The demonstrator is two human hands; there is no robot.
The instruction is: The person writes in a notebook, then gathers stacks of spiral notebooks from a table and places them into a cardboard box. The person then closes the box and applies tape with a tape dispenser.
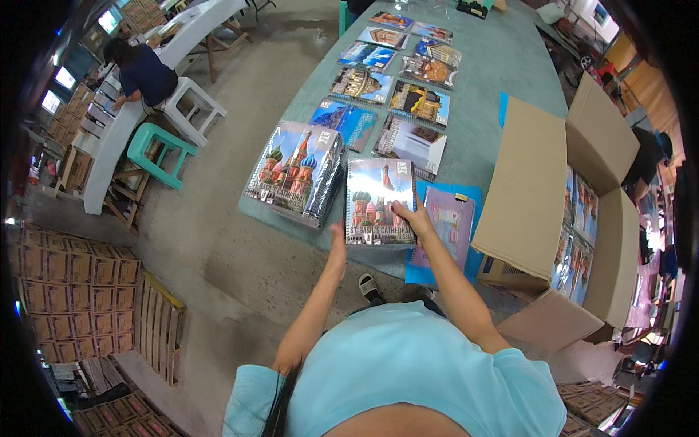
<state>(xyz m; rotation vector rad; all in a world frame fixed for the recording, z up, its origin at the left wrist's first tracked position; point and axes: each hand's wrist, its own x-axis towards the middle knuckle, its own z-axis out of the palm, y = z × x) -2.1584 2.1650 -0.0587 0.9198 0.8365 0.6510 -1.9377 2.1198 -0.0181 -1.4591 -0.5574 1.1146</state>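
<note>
A stack of spiral notebooks [377,188] with a colourful domed building on the cover sits at the table's near edge. My right hand [413,221] grips its right side, thumb across the cover. My left hand [337,250] is beside the stack's lower left corner, fingers stretched out; whether it touches is hard to tell. Just left stands a taller, glossy pile of matching notebooks [287,171]. To the right, a purple clipboard [445,222] with a clip lies on a blue sheet [420,274].
Two rows of picture-covered notebooks [422,100] run up the green table [495,65]. At right, an open cardboard box [524,182] holds more notebooks. A person [145,76] sits at a long table on the left, near a green stool [156,149], stacked cartons [76,291] and a wooden pallet [156,320].
</note>
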